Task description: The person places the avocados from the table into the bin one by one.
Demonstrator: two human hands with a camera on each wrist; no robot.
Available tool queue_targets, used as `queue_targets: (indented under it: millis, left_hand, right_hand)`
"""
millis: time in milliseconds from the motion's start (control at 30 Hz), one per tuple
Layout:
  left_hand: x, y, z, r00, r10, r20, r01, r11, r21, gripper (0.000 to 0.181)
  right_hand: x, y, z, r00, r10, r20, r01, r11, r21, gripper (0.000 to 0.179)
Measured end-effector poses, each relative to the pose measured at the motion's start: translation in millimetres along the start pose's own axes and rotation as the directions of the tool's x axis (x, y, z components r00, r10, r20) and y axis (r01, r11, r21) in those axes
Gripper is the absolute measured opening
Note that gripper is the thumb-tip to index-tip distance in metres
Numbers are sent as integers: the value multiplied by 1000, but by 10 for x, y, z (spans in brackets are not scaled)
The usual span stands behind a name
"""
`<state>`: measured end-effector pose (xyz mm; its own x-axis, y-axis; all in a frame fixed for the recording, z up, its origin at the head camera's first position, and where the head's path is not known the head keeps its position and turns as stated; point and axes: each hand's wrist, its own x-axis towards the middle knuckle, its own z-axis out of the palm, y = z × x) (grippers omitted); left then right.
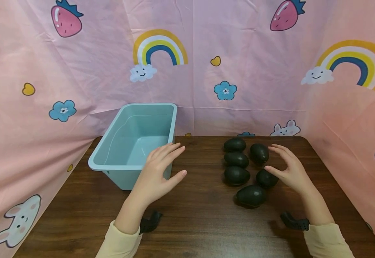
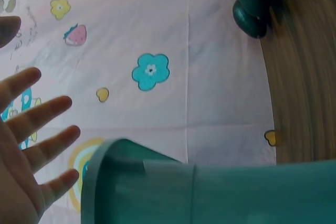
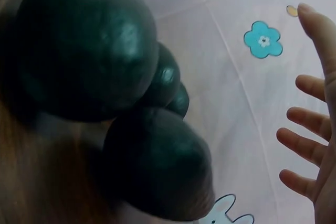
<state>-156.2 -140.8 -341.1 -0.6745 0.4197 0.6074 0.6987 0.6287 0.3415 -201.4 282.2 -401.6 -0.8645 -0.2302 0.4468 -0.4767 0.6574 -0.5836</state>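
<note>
Several dark green avocados lie grouped on the right half of the table, two rough columns with one nearest the front. My right hand hovers at the group's right side, thumb and fingers spread, holding nothing; its fingertips overlap the avocado there in the head view. Up close, avocados fill the left of the right wrist view. My left hand is in front of the right wall of a light blue plastic bin, fingers spread and nothing in it. The bin's visible inside holds nothing.
The dark wooden table meets a patterned pink cloth hung behind and at both sides. A black strap piece sits at the left wrist, and a similar black piece at the right wrist.
</note>
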Motion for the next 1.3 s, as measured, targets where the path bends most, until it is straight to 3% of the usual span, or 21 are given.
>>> queue_targets:
  millis: [267,500,800,1067,1300]
  left_hand:
    - [-83,-88,-66,998,42,-41,-43,999,-11,54]
    - [-156,-174,-129,990,82,-118,-72,993,88,55]
    - [-284,-356,-137,949,160,-273,-120,980,158,51]
    - [-382,-466,-123,909,192,-370,-111,967,230,45]
    - [-457,-499,-116,901,156,-405,-63,970,234,44]
  right_hand:
    - [-134,187,36,1000,24,4,-24,1000,17,63]
    - [-207,275,52,998,58,8,-58,998,34,62]
    - [-244,352,75,997,77,13,-78,996,48,61]
    - [-264,432,100,997,79,15,-80,995,53,60]
    - [-300,476,117,995,97,27,-98,994,50,60]
